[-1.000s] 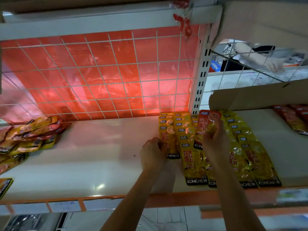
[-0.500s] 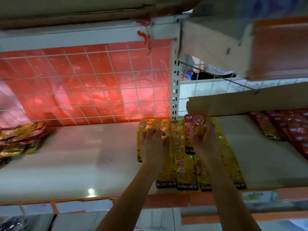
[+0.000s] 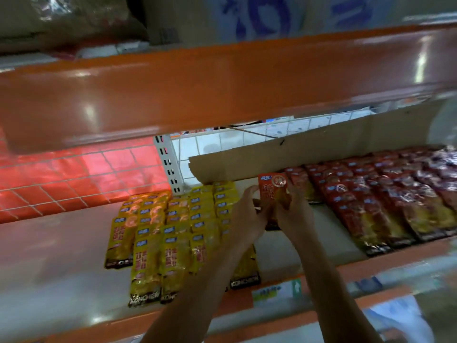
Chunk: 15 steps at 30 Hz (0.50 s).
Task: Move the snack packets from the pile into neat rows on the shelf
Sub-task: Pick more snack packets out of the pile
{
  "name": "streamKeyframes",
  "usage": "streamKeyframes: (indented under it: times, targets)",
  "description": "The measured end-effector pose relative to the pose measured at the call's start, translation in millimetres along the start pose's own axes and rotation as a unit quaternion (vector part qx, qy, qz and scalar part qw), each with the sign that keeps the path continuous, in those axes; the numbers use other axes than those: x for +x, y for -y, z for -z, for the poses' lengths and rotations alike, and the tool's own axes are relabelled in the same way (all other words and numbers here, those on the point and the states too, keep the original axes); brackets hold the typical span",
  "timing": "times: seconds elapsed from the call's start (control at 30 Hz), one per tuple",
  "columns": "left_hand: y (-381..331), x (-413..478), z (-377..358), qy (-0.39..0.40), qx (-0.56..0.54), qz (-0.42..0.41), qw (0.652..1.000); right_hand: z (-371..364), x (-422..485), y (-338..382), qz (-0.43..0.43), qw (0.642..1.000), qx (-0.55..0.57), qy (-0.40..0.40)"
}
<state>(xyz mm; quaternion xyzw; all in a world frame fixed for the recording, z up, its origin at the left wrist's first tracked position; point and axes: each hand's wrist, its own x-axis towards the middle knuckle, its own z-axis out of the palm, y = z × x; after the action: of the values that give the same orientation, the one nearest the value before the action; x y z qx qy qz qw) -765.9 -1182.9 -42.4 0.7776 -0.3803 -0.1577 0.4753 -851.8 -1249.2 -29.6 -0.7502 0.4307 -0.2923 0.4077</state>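
Note:
Both hands hold a red snack packet [image 3: 272,189] upright over the bare gap of the white shelf [image 3: 284,253]. My right hand [image 3: 295,214] grips its right side and my left hand [image 3: 247,214] pinches its left edge. Left of the gap lie overlapping rows of yellow packets [image 3: 170,231]. Right of it lie rows of red packets [image 3: 385,194]. The held packet's lower part is hidden behind my fingers.
An orange upper shelf edge [image 3: 222,78] hangs low across the view. A cardboard strip [image 3: 309,154] stands along the back behind the red rows. A white upright post [image 3: 168,164] and a wire grid with red backing [image 3: 74,174] close the back left.
The view swung right and the pile at far left left the frame. Both hands carried the red packet from over the yellow rows to the gap beside the red rows; the left hand came onto it.

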Motion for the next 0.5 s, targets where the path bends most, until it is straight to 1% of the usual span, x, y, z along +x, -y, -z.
streamKeyframes:
  times: [0.07,0.13,0.2,0.3,0.5]
  targets:
    - [-6.8,7.0,-25.4,0.005,-0.051,0.027,0.998,14.7,12.0,-18.5,-0.007,0.999,-0.038,-0.005]
    - [-11.8,14.6,-47.0,-0.01,-0.076,0.047,0.996,29.0,20.4,-33.6,0.003,0.996,-0.088,-0.018]
    - [-16.8,21.6,-63.6,-0.024,-0.072,0.063,0.995,43.7,25.8,-44.3,0.01,0.992,-0.123,-0.035]
    - [-21.1,32.0,-82.8,-0.02,-0.07,0.083,0.994,62.0,33.6,-58.6,-0.013,0.986,-0.161,-0.046]
    - [-26.7,48.4,-108.9,-0.02,-0.024,0.056,0.998,77.9,44.4,-75.6,-0.014,0.983,-0.171,-0.062]
